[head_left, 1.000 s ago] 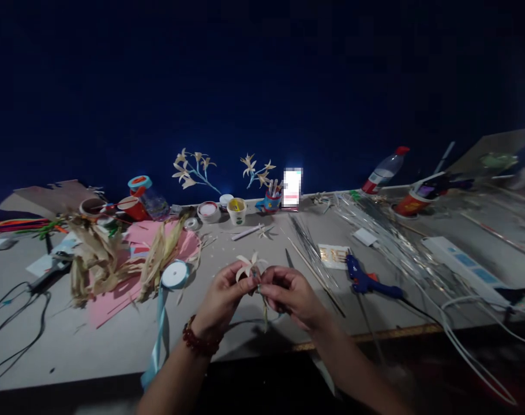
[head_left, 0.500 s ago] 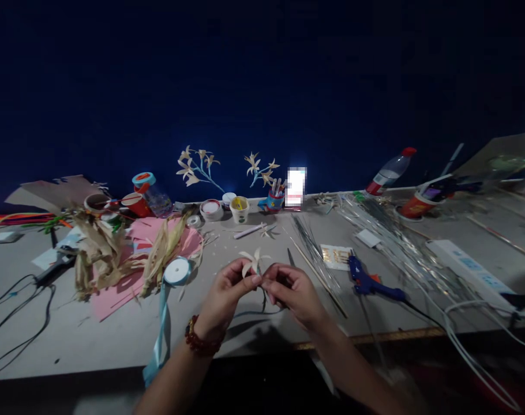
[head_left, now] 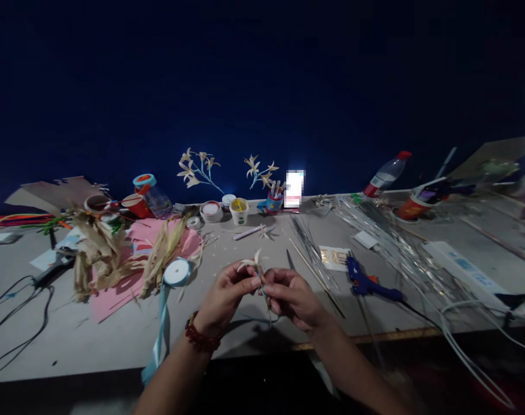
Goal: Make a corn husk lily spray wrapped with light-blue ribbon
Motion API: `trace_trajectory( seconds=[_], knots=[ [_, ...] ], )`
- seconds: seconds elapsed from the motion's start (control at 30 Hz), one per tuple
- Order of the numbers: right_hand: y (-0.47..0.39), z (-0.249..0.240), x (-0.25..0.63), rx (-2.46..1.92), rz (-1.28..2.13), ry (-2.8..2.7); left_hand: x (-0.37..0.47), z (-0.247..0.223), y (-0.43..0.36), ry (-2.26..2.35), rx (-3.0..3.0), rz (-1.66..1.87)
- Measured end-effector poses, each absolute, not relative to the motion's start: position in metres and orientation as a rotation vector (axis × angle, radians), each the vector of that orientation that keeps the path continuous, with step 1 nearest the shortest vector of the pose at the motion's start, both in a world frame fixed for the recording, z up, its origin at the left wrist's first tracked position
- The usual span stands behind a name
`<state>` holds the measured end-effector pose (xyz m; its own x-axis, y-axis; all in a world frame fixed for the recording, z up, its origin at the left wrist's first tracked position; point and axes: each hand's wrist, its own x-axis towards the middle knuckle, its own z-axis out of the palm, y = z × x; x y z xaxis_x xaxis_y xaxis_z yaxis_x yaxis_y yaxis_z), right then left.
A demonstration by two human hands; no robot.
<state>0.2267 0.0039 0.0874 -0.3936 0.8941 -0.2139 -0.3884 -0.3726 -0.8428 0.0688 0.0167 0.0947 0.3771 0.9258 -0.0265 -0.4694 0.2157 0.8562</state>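
Between my hands, above the front part of the table, is a pale husk flower (head_left: 256, 263) with pointed petals facing up. My left hand (head_left: 234, 289) pinches its base between thumb and fingers; a beaded bracelet is on that wrist. My right hand (head_left: 291, 293) pinches the stem just below, where light blue wrapping shows. Thin stem ends hang under the fingertips. A roll of light blue ribbon (head_left: 177, 271) lies left of my left hand, its tail hanging toward the table's front edge.
Dried husks (head_left: 97, 251) lie on pink paper (head_left: 115, 302) at left. Two flower sprays, paint cups (head_left: 239, 211) and a lit screen (head_left: 293, 189) stand behind. Right are metal wires, a blue glue gun (head_left: 370, 282), a power strip (head_left: 465, 271) and cables.
The flower has turned between my fingers, its petals now seen more from the side. More blue wrapping shows on the stem. The right-side objects have shifted slightly left in view.
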Motion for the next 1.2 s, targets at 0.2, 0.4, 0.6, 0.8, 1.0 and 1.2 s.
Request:
trace_trajectory(
  seconds=[0.2,0.4,0.6,0.8,1.0,1.2],
  knots=[
    [0.001,0.081,0.224,-0.879,1.645,-1.086,0.067,0.092,0.019,0.585,0.859,1.037],
    [-0.001,0.081,0.221,-0.889,1.333,-1.211,0.072,0.086,0.015,0.582,0.818,1.119],
    [-0.001,0.087,0.224,-0.989,1.235,-1.332,0.069,0.082,0.012,0.672,0.886,1.162],
    [0.003,0.088,0.227,-0.957,1.482,-1.237,0.068,0.09,0.012,0.689,0.883,1.146],
    [0.001,0.084,0.22,-0.934,1.625,-0.982,0.072,0.092,0.014,0.599,0.803,1.111],
    [0.0,0.082,0.217,-0.912,1.663,-0.938,0.072,0.093,0.015,0.564,0.747,1.08]
  ],
)
